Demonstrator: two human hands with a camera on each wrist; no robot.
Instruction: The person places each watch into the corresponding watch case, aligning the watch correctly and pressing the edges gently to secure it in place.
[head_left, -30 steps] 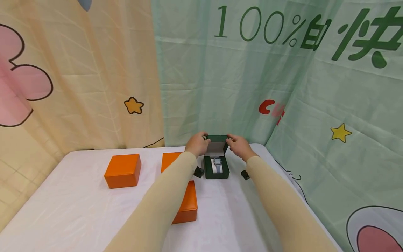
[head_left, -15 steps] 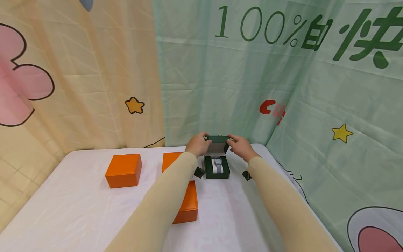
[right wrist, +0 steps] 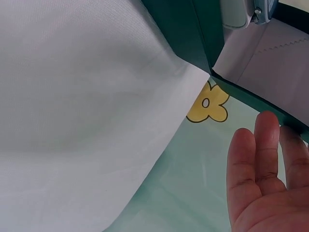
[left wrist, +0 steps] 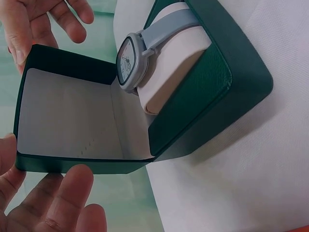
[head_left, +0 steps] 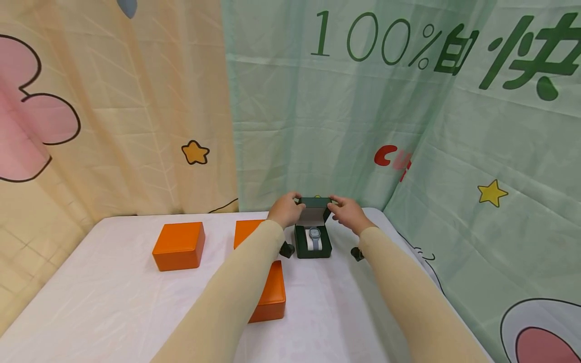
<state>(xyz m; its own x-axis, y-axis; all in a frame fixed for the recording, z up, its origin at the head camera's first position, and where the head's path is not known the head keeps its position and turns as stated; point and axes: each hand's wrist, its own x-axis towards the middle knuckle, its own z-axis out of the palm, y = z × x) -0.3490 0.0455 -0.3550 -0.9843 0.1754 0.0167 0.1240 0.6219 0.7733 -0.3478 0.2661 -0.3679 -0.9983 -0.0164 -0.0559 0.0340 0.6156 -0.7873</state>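
A dark green watch box [head_left: 312,248] stands open at the back of the white table [head_left: 113,302]. A grey watch [head_left: 314,234] sits on its pale cushion. The lid [head_left: 313,207] is tilted up. My left hand [head_left: 285,207] touches the lid's left side and my right hand [head_left: 347,212] its right side. In the left wrist view the left hand's fingers [left wrist: 63,203] lie fairly straight along the edge of the lid [left wrist: 67,116], with the watch [left wrist: 133,60] beside it. In the right wrist view straight fingertips [right wrist: 268,130] reach the lid's edge [right wrist: 251,99].
Three shut orange boxes lie left of the green one: one apart [head_left: 178,246], one half hidden by my left sleeve [head_left: 245,231], one nearer me [head_left: 272,295]. Printed cloth hangs close behind and to the right [head_left: 454,151]. The table's right edge runs beside my right arm.
The lid has tipped slightly forward and down between my hands. Both hands stay on its sides; nothing else has moved.
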